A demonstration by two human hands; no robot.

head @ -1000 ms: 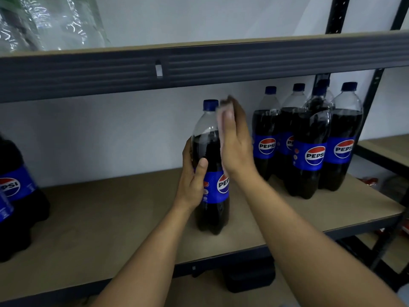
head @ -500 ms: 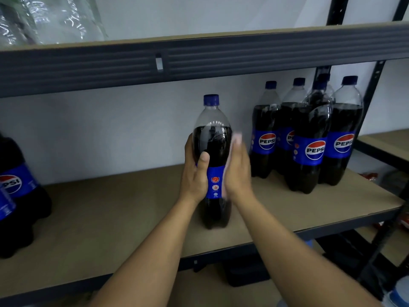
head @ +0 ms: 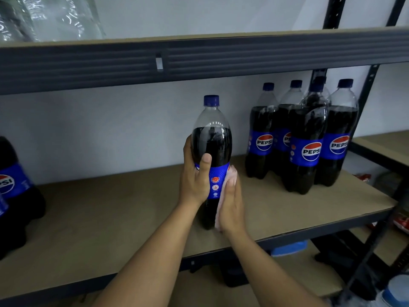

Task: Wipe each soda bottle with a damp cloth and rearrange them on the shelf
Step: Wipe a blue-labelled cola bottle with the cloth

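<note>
A dark cola bottle [head: 211,138] with a blue cap and blue label stands upright near the middle of the wooden shelf [head: 110,218]. My left hand [head: 195,178] grips its left side at label height, thumb across the front. My right hand [head: 231,202] lies flat along the bottle's lower right side and presses a pale pink cloth [head: 222,196] against it. Most of the cloth is hidden under the palm.
Several more cola bottles [head: 305,138] stand clustered at the right end of the shelf. Two others [head: 13,187] sit at the far left edge. An upper shelf beam [head: 199,58] runs overhead, with clear plastic wrap [head: 48,16] on top. A dark upright post [head: 363,103] stands at the right.
My right hand with the cloth has slid down the bottle from the neck to the lower body. The left hand turned the bottle, so the logo no longer faces me.
</note>
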